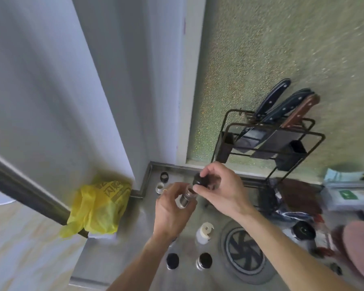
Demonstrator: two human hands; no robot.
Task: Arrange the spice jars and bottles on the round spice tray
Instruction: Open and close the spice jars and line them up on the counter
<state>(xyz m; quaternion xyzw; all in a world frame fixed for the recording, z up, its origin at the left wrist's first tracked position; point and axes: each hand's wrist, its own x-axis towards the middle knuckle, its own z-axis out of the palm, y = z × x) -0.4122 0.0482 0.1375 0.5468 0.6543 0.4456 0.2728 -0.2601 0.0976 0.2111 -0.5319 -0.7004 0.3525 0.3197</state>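
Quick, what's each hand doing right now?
Left hand: closed around a small shiny metal spice jar.
Right hand: pinching a round black cap at the jar's mouth.

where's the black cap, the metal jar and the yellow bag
black cap [202, 181], head view, on its dark side wall between the right hand's fingers
metal jar [184, 199], head view, on its shiny body above the left palm
yellow bag [99, 208], head view, on the middle of the crumpled plastic
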